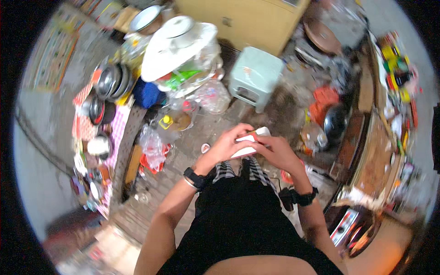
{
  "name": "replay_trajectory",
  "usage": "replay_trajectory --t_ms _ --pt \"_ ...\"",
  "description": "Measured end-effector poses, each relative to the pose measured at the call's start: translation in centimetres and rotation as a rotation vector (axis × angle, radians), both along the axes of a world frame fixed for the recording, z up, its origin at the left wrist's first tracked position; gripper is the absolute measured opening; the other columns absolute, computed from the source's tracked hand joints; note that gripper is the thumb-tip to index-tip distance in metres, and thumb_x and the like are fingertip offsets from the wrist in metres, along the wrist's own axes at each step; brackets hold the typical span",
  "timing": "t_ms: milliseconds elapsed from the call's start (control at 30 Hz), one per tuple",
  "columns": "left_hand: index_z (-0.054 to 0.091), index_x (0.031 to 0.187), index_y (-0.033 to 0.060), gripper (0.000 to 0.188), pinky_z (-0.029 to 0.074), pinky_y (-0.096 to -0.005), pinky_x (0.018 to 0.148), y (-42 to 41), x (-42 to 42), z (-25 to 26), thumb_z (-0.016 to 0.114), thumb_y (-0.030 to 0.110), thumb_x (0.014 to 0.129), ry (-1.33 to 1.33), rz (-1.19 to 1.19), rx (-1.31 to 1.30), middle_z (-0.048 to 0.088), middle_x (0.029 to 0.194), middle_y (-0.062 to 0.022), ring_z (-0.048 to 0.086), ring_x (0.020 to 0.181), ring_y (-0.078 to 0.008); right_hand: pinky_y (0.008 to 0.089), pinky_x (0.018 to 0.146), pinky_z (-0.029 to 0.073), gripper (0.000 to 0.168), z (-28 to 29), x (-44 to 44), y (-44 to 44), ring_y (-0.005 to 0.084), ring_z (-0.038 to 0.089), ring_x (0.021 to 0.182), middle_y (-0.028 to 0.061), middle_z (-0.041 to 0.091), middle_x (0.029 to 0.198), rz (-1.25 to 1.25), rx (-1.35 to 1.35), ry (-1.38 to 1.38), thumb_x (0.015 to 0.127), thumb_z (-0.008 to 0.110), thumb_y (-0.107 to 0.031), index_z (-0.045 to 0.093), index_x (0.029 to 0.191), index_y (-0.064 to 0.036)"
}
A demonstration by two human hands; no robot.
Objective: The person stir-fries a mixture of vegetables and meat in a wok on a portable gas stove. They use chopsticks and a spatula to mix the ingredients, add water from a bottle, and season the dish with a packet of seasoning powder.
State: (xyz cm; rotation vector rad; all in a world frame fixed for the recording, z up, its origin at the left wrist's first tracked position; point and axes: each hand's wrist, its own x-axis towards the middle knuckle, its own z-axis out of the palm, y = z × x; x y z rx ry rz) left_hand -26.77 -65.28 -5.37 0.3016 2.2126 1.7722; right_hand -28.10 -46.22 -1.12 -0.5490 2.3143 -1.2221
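In front of my body, both hands are on a small white box or packet with red parts [244,152]; blur hides exactly what it is. My left hand [231,143] grips its left side, fingers curled over the top. From the right, my right hand [277,151] holds the other side, its fingertips near a red patch at the upper edge. A whitish rounded piece stands up at the back, between the hands; whether it is a flap cannot be told. Dark bands circle both wrists.
A pale green plastic stool [259,70] stands ahead. Left of it are a white-covered pile with a lidded pot [178,29], oil bottles [167,121] and plastic bags [152,142]. Metal pots [109,80] line the left table. A cluttered wooden counter [374,172] runs along the right.
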Motion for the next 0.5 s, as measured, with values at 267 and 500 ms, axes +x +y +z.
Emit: replay_trajectory --t_ms 267,500 --pt "0.04 0.115 0.0048 0.04 0.041 -0.0315 0.079 -9.2 2.9 -1.7 0.057 0.013 0.08 0.172 0.341 0.173 0.052 0.101 -0.0121 0.052 0.093 -0.02 0.0192 0.057 0.044 0.023 0.8 1.5 -9.4 0.0075 0.054 0.064 0.0029 0.059 0.082 -0.312 -0.17 -0.03 0.077 0.062 -0.004 0.057 0.099 -0.001" --pt "0.047 0.1 0.004 0.029 0.043 -0.0298 0.069 -17.1 6.9 -3.0 0.061 0.013 0.076 0.228 0.511 0.294 0.054 0.088 -0.0083 0.053 0.076 -0.0185 0.0194 0.056 0.043 0.013 -1.1 1.4 -19.3 0.0059 0.053 0.064 0.0015 0.059 0.079 -0.067 -0.142 -0.153 0.079 0.058 0.0 0.058 0.092 0.0"
